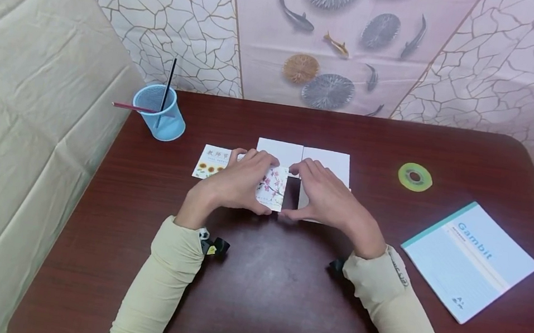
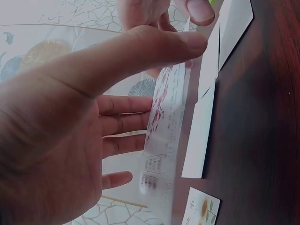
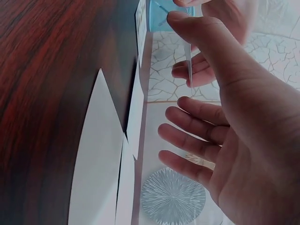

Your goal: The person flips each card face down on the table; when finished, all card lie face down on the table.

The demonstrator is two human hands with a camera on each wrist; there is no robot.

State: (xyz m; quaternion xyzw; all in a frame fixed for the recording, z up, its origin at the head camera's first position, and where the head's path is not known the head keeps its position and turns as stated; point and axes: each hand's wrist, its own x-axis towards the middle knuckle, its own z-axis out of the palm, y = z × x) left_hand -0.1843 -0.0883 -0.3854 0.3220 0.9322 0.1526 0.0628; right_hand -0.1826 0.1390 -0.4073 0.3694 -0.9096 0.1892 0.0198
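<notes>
1. The left hand (image 1: pixel 240 181) is gripping the blossom card (image 1: pixel 271 191) by its near and far edges, thumb opposing fingers; the card is being held above the tabletop (image 1: pixel 260 295), printed face showing in the head view.
2. The right hand (image 1: pixel 331 198) is hovering just beside the card's right edge, its fingers loosely extended and its thumb standing apart from them; whether a fingertip is touching the card, I cannot tell.
3. Two white cards are lying beyond the hands, the left one (image 1: pixel 277 147) beside the right one (image 1: pixel 332 161); a third pale card (image 1: pixel 302 198) is lying partly hidden under the right hand.
4. A sunflower card (image 1: pixel 210 162) is lying to the left, partly covered by the left hand; farther left, a blue mesh cup (image 1: pixel 170 125) is holding a black pencil (image 1: pixel 169 78) and a red pencil (image 1: pixel 125 106).
5. On the right, a green tape roll (image 1: pixel 407 175) is lying beyond a notebook (image 1: pixel 469 266).
</notes>
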